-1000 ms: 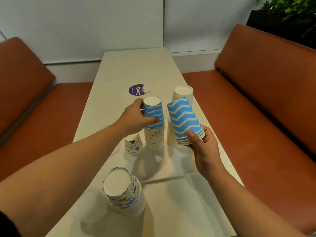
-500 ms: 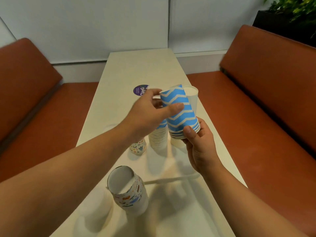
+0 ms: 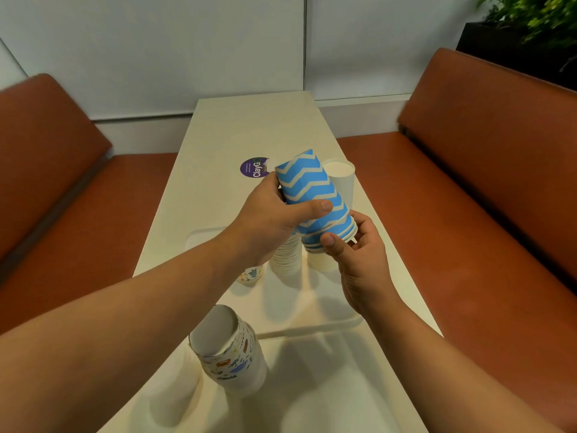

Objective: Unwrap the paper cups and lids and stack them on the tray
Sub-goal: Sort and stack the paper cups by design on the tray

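A short stack of blue zigzag cups point(image 3: 313, 198) is held upside down and tilted above the white tray point(image 3: 327, 326). My left hand point(image 3: 268, 220) grips its side, thumb across the front. My right hand point(image 3: 352, 254) pinches the rims at its lower end. Beneath my hands, a tall stack of cups point(image 3: 285, 256) stands on the tray, its top hidden. A plain white cup stack point(image 3: 340, 179) stands just behind. A small patterned cup point(image 3: 251, 275) peeks out under my left wrist. Nearer me stands an inverted stack of patterned cups point(image 3: 231, 351).
The long cream table point(image 3: 249, 126) runs away from me between two brown bench seats point(image 3: 468, 189). A round purple sticker point(image 3: 253, 167) lies on the table beyond the cups. A planter with greenery point(image 3: 530, 23) stands behind the right bench.
My left hand left the standing blue stack and moved right to grip the tilted blue cups that my right hand holds. The held stack rose a little and shifted left.
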The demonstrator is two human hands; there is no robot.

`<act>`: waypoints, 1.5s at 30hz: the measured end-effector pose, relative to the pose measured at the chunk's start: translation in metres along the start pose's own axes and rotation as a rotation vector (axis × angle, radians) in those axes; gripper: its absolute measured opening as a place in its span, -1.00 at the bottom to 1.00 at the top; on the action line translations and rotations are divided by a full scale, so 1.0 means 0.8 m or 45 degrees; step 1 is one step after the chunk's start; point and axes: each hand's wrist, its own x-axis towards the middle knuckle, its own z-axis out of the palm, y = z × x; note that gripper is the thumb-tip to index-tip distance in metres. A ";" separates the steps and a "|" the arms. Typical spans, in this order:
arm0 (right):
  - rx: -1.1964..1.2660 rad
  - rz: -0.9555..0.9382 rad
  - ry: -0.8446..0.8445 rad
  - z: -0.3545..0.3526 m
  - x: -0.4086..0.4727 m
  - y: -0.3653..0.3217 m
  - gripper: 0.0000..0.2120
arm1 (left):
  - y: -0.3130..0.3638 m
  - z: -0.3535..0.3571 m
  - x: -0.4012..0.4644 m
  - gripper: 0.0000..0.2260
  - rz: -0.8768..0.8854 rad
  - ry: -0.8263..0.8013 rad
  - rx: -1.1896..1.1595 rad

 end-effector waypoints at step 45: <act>0.234 0.281 0.030 0.025 0.001 -0.024 -0.71 | 0.024 -0.009 -0.006 -0.63 0.279 0.206 0.217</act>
